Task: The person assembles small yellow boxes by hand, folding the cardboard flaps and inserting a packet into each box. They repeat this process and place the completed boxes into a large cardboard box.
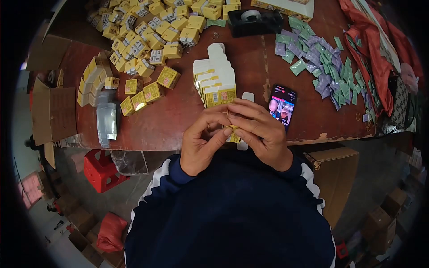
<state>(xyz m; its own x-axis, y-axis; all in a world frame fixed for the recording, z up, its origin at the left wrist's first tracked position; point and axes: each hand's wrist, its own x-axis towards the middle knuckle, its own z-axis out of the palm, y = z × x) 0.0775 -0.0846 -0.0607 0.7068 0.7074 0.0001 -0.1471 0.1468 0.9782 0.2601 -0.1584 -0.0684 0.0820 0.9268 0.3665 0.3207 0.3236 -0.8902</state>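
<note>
Both of my hands meet at the table's near edge around a small yellow box (pixel 233 136), mostly covered by the fingers. My left hand (pixel 203 138) pinches it from the left with thumb and forefinger. From the right, my right hand (pixel 262 129) curls over it with the thumb against its front. White flaps (pixel 242 145) stick out below and above the right fingers. Just beyond my hands lies a fanned stack of flat yellow and white cartons (pixel 215 80). Several folded yellow boxes (pixel 152 92) stand to the left of that stack.
A heap of yellow and white blocks (pixel 156 35) covers the back left. Green and purple sachets (pixel 324 62) are spread at the right, near a lit phone (pixel 281 107). A black tape dispenser (pixel 254 23) stands behind. Clear plastic sleeves (pixel 106 120) lie at the left edge.
</note>
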